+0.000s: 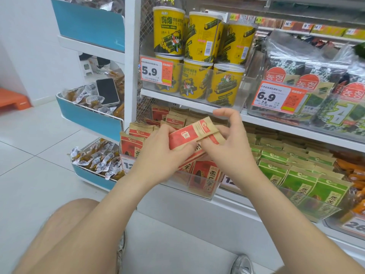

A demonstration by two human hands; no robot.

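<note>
Red-and-kraft snack packet (194,135) gripped just above clear bin (205,191) of matching red packets with Chinese writing: left hand (156,153) curled round red end, right hand (235,149) pinching folded kraft end. Above the bin, yellow tubs (168,30) behind "5.9" tag (156,71). Right of the bin, green packets (296,175); up-right, "6.9" tag (276,97).

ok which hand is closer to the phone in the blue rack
Left. The left hand grips the red packet to the right of and below the phone; the right hand holds the packet's other end, farther right.
</note>
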